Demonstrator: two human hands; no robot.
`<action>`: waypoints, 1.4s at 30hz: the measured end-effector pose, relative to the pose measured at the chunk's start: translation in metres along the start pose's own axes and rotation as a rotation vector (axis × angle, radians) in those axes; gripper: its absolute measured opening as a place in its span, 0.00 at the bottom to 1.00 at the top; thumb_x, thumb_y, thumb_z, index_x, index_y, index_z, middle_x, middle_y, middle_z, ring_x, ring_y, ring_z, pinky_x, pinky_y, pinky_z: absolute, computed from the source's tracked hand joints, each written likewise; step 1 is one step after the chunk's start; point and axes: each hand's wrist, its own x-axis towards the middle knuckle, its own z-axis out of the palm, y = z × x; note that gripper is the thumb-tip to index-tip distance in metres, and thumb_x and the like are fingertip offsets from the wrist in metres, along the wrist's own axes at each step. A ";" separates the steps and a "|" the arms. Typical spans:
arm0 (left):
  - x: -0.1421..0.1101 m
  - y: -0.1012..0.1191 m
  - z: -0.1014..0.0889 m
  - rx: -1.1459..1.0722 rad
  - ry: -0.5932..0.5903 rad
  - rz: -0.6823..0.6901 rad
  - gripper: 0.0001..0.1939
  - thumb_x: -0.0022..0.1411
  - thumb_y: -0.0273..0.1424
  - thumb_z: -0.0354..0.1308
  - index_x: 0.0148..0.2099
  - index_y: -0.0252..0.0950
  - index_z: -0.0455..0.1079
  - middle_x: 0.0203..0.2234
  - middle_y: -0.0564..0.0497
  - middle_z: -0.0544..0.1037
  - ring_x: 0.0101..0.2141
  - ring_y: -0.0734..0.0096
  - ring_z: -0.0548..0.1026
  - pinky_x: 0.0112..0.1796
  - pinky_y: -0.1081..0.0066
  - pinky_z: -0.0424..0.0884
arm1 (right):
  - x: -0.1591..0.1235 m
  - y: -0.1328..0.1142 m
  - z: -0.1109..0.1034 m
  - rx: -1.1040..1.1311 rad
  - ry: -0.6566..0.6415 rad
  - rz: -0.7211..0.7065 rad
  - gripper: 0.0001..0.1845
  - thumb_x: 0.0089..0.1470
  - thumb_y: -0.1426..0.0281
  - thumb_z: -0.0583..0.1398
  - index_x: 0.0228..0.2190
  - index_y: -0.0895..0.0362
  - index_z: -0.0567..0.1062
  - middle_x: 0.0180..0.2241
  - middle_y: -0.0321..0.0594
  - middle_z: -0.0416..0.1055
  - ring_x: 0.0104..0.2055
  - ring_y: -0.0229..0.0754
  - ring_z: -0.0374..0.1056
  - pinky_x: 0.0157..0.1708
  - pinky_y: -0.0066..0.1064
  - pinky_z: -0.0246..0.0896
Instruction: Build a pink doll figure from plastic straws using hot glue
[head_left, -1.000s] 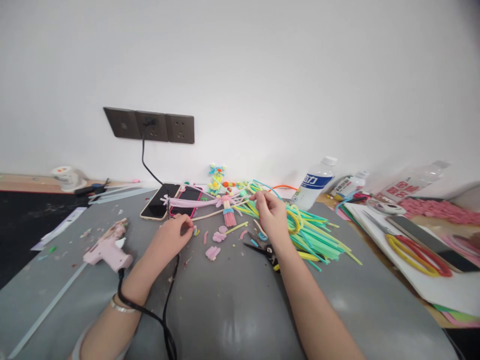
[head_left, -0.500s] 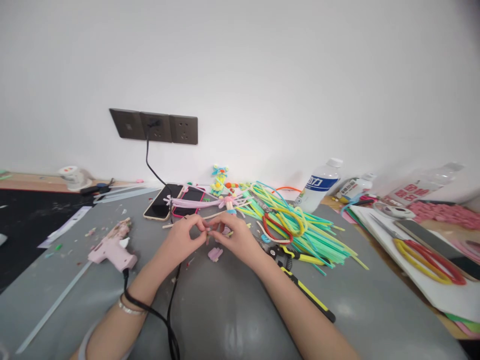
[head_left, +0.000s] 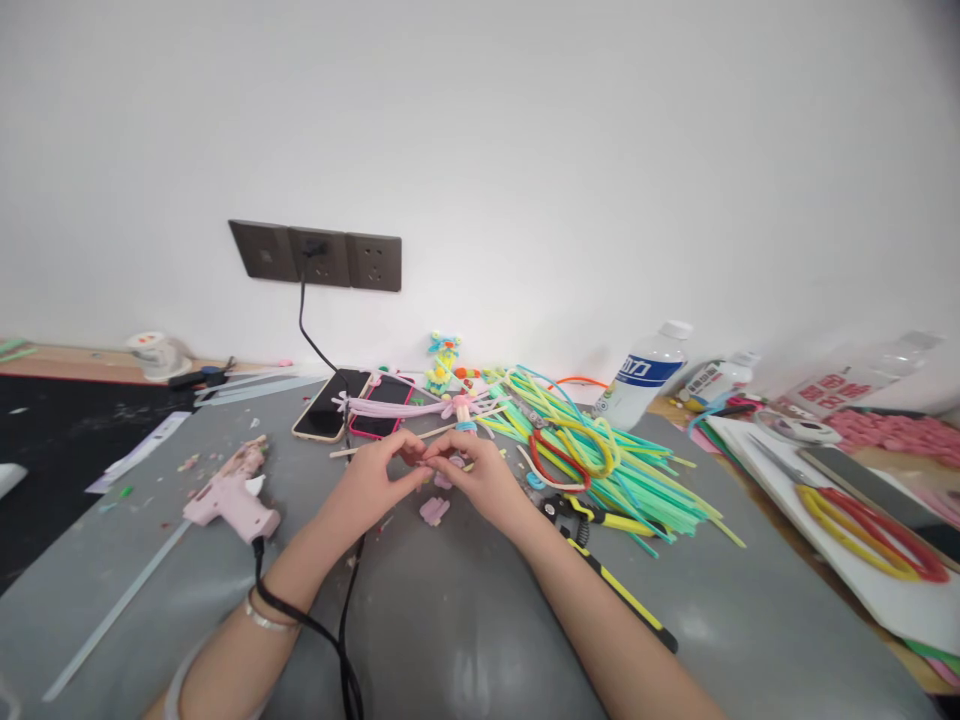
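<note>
Two hands, well apart a second ago, meet in the head view: left hand (head_left: 379,478) and right hand (head_left: 480,482) are closed fingertip to fingertip, any gripped piece apparently too hidden to tell. One lilac bundle (head_left: 397,408) lies just beyond, across two phones (head_left: 328,408); one glue gun (head_left: 234,505) and three bottles (head_left: 646,373) flank them.

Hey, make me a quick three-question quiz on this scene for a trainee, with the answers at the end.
1. True or false: the pink glue gun lies to the left of the left hand.
2. Where in the row of wall sockets does the plug sit? A) left panel, B) middle panel, C) right panel.
3. Do the right hand and left hand meet at the tips or stand apart?

Key: 1. True. 2. B. 3. Meet at the tips.
</note>
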 end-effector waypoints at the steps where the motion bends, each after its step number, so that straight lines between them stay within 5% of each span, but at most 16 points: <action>1: 0.000 0.001 0.000 -0.004 0.000 -0.011 0.05 0.60 0.33 0.57 0.35 0.37 0.69 0.29 0.53 0.77 0.33 0.68 0.75 0.38 0.70 0.69 | 0.000 0.000 0.000 -0.011 0.007 0.002 0.04 0.54 0.72 0.61 0.29 0.56 0.77 0.29 0.37 0.77 0.32 0.39 0.70 0.34 0.29 0.62; 11: 0.000 0.001 0.001 -0.038 0.020 0.031 0.10 0.64 0.34 0.53 0.32 0.37 0.70 0.27 0.53 0.76 0.31 0.69 0.73 0.35 0.72 0.67 | -0.001 -0.004 -0.004 -0.067 -0.004 -0.012 0.05 0.57 0.72 0.58 0.29 0.56 0.73 0.28 0.35 0.73 0.31 0.39 0.67 0.33 0.29 0.60; 23: 0.001 0.001 0.002 -0.382 0.060 -0.057 0.08 0.58 0.35 0.61 0.32 0.35 0.72 0.26 0.53 0.76 0.26 0.71 0.75 0.32 0.71 0.73 | -0.002 -0.013 -0.006 -0.079 0.005 -0.053 0.07 0.60 0.70 0.57 0.29 0.56 0.71 0.27 0.35 0.69 0.30 0.38 0.63 0.33 0.28 0.57; 28: 0.003 -0.005 -0.002 -0.342 0.169 -0.062 0.09 0.54 0.36 0.65 0.29 0.35 0.74 0.24 0.51 0.78 0.28 0.70 0.76 0.34 0.71 0.73 | -0.001 -0.012 -0.009 -0.135 0.070 -0.100 0.07 0.61 0.69 0.55 0.30 0.55 0.70 0.27 0.35 0.69 0.29 0.39 0.65 0.32 0.30 0.59; 32: 0.006 -0.010 -0.012 -0.349 0.389 -0.086 0.12 0.51 0.39 0.68 0.30 0.35 0.74 0.24 0.51 0.78 0.27 0.70 0.75 0.32 0.71 0.73 | -0.004 -0.013 -0.030 -0.174 0.250 -0.111 0.08 0.63 0.67 0.53 0.34 0.54 0.69 0.29 0.37 0.69 0.33 0.42 0.67 0.36 0.32 0.61; 36: 0.007 -0.011 -0.017 -0.354 0.527 -0.087 0.14 0.50 0.41 0.69 0.31 0.36 0.74 0.26 0.51 0.78 0.27 0.70 0.75 0.32 0.71 0.73 | -0.036 -0.004 -0.058 -0.263 0.424 -0.049 0.09 0.63 0.64 0.54 0.33 0.54 0.70 0.29 0.38 0.70 0.32 0.44 0.67 0.35 0.34 0.61; 40: 0.007 -0.012 -0.014 -0.362 0.517 -0.069 0.15 0.51 0.41 0.69 0.31 0.36 0.73 0.27 0.51 0.77 0.29 0.70 0.75 0.32 0.72 0.73 | -0.095 0.014 -0.080 -0.538 0.598 0.056 0.11 0.62 0.61 0.55 0.33 0.54 0.71 0.32 0.42 0.73 0.35 0.47 0.70 0.36 0.36 0.63; 42: 0.006 -0.012 -0.012 -0.377 0.503 -0.061 0.14 0.52 0.40 0.68 0.32 0.36 0.73 0.26 0.53 0.76 0.28 0.72 0.74 0.32 0.73 0.73 | -0.124 0.022 -0.087 -0.699 0.571 0.101 0.11 0.60 0.59 0.56 0.36 0.53 0.72 0.35 0.43 0.74 0.38 0.49 0.71 0.40 0.39 0.64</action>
